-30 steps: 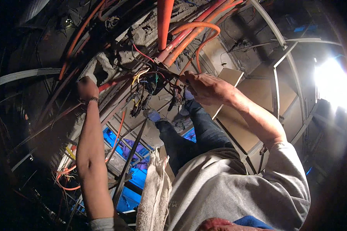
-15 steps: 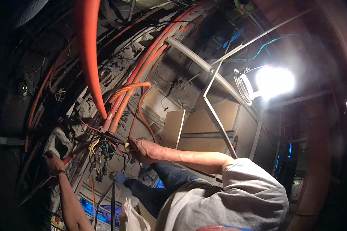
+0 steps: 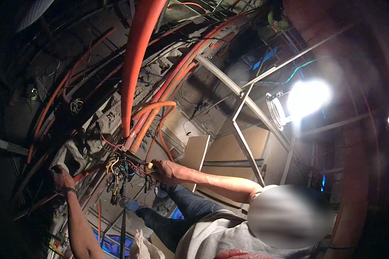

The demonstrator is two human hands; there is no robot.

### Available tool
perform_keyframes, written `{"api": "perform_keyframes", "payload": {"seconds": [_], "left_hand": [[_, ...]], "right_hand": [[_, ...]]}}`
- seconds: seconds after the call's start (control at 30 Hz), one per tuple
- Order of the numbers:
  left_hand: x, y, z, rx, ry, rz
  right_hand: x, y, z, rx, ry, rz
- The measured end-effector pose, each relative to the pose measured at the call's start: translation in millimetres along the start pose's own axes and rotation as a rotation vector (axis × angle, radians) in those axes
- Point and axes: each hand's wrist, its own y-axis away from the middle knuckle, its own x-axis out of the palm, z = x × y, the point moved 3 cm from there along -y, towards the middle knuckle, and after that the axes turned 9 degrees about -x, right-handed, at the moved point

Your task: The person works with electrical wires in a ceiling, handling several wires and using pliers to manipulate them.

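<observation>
My right hand is closed around a slim dark tool with a yellow end; its exact kind is hidden by my fingers. It sits beside a bunch of thin coloured wires with dark connector ends, hanging near the lower ends of thick red and orange conduits. My left hand, with a band at the wrist, is curled at the edge of a broken hollow concrete block. What its fingers hold, if anything, I cannot make out. A red tube runs between that hand and the wires.
A large orange conduit rises close in front. A bright work lamp shines by a metal frame on the right. Tan panels stand beneath it. My jeans-clad legs are below, near a pale sack.
The view has shifted, so the conduits and wires appear farther right. My right hand still grips the tool by the wires, and my left hand stays at the block.
</observation>
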Motion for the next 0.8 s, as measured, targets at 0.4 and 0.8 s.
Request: {"api": "perform_keyframes", "payload": {"seconds": [0.4, 0.8], "left_hand": [[-1.1, -7.6, -1.2, -0.069, 0.023, 0.037], [0.4, 16.7, -51.2, -0.126, 0.262, 0.174]], "right_hand": [[12.5, 1.3, -13.5, 0.029, 0.054, -0.063], [-13.2, 11.9, -2.6, 0.014, -0.030, -0.047]]}}
